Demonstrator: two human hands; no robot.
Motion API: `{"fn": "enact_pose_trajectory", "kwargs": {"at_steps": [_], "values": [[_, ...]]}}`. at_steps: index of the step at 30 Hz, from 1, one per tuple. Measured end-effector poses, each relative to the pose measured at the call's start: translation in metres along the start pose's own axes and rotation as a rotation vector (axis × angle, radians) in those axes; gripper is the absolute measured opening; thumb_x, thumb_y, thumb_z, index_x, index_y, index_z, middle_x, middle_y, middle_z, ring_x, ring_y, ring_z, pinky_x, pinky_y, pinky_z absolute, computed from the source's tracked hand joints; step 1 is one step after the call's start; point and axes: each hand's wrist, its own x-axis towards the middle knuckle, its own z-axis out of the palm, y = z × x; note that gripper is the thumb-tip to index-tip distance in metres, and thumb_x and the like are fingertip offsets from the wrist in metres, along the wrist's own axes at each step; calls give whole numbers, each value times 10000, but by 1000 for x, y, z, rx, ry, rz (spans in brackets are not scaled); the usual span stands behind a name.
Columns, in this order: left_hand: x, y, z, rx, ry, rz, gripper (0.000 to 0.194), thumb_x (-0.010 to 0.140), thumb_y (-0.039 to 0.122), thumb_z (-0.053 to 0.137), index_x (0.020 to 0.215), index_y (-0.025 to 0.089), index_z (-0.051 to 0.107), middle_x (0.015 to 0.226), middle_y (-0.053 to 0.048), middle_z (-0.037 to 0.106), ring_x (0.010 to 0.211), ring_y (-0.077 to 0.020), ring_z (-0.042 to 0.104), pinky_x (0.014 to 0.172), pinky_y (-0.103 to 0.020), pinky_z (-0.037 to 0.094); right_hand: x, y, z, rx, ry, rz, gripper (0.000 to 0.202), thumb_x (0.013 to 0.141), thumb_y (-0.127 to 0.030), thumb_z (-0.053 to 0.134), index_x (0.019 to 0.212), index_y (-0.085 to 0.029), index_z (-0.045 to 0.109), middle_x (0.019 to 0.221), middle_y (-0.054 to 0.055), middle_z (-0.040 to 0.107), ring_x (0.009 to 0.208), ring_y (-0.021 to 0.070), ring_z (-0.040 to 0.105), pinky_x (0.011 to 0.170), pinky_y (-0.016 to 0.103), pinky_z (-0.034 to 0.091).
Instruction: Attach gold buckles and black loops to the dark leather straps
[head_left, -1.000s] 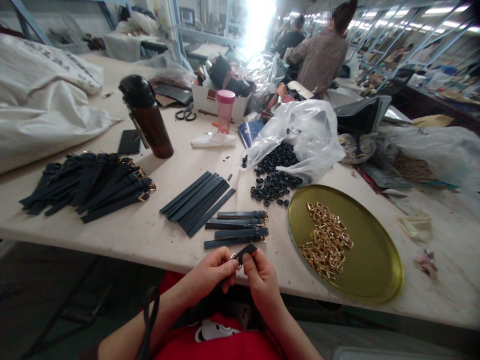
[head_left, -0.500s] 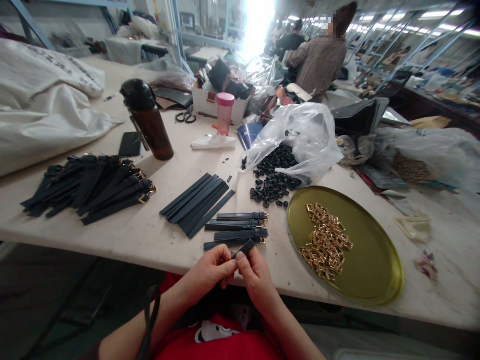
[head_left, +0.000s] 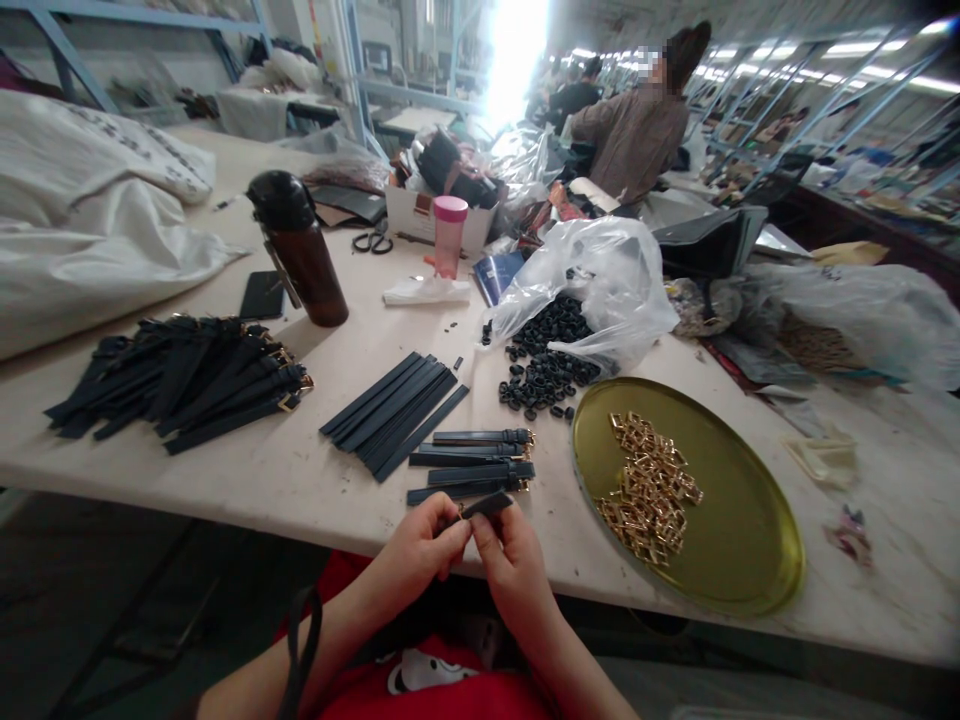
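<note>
A short black strap (head_left: pixel 489 504) with a bit of gold metal is pinched between both hands at the table's front edge. My left hand (head_left: pixel 431 540) is closed on its left end, by the gold part. My right hand (head_left: pixel 510 548) grips it from the right, fingers bent. Just beyond lie several black straps with gold buckles (head_left: pixel 476 473). Behind them is a stack of plain black strips (head_left: pixel 394 410). Black loops (head_left: pixel 544 380) spill from a clear plastic bag (head_left: pixel 622 265). Gold buckles (head_left: pixel 652 490) are heaped on a round gold tray (head_left: pixel 750 540).
Buckled straps (head_left: pixel 187 375) are piled at the left, near a dark bottle (head_left: pixel 304 255) and a phone (head_left: pixel 262 295). Scissors (head_left: pixel 373 240), a pink-lidded cup (head_left: pixel 448 235) and a filled white box (head_left: pixel 409 215) stand farther back. A person (head_left: pixel 637 130) is beyond the table.
The held strap has tilted flatter, and more of it shows between my hands. Both hands remain close together in nearly the same place. The camera view has shifted slightly.
</note>
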Motion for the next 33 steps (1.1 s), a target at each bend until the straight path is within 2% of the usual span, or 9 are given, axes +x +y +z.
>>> {"fn": "enact_pose_trajectory", "kwargs": {"at_steps": [3, 7, 10, 18, 22, 24, 28, 30, 33], "values": [[-3, 5, 3, -13, 20, -20, 278, 760, 430, 505, 692, 192, 377, 482, 104, 375, 390, -48, 315, 373, -162, 250, -3, 2, -2, 6, 22, -3, 135, 814, -310, 511, 754, -198, 557, 660, -12, 527, 615, 136, 463, 592, 254, 361], [-7, 9, 4, -24, 8, -40, 299, 746, 454, 507, 684, 189, 384, 476, 94, 408, 387, -48, 323, 370, -159, 243, -3, 2, -4, 368, -146, 262, 198, 828, -387, 474, 814, -195, 521, 555, -61, 421, 501, 100, 385, 518, 225, 337], [-8, 6, 4, -32, 13, -29, 304, 752, 457, 502, 679, 185, 388, 474, 92, 409, 393, -48, 324, 376, -159, 243, -1, 0, -4, 445, -166, 313, 207, 805, -399, 500, 831, -195, 514, 569, -63, 431, 498, 92, 385, 518, 217, 344], [-9, -6, 10, -13, 32, 1, 302, 798, 464, 458, 715, 178, 407, 496, 95, 360, 422, -56, 299, 389, -166, 228, -9, 9, -5, -267, 54, -76, 153, 817, -282, 459, 697, -195, 498, 599, -19, 495, 546, 123, 438, 527, 241, 332], [-8, -10, 8, 98, 76, 38, 277, 805, 431, 454, 703, 176, 415, 540, 76, 395, 454, -66, 345, 414, -175, 271, -11, 13, -9, -480, 70, -189, 178, 777, -252, 511, 610, -197, 482, 554, -24, 465, 530, 126, 423, 532, 249, 314], [-8, -9, 5, 133, 68, 47, 267, 805, 426, 456, 709, 179, 416, 545, 74, 416, 450, -69, 365, 417, -177, 286, -7, 10, -10, -398, 45, -103, 155, 766, -257, 526, 628, -196, 486, 559, -29, 472, 528, 120, 425, 522, 238, 322], [-7, -2, -2, 148, -22, 36, 278, 785, 436, 491, 703, 185, 403, 515, 76, 454, 414, -67, 386, 405, -178, 290, 4, 0, -11, 2, -92, 122, 121, 759, -304, 524, 720, -193, 497, 593, -42, 484, 522, 104, 421, 495, 215, 338], [-5, -1, -3, 139, -26, 33, 274, 772, 420, 513, 690, 184, 401, 503, 76, 459, 409, -67, 400, 403, -176, 297, 7, -2, -11, 121, -145, 156, 133, 761, -320, 521, 736, -193, 497, 598, -46, 474, 517, 100, 410, 488, 212, 332], [-1, -7, -2, 56, 16, 36, 248, 757, 384, 537, 712, 188, 391, 504, 84, 461, 404, -67, 427, 401, -172, 318, 5, 2, -11, 77, -145, 107, 139, 790, -321, 510, 746, -190, 502, 636, -35, 492, 560, 108, 432, 521, 218, 345]]}}
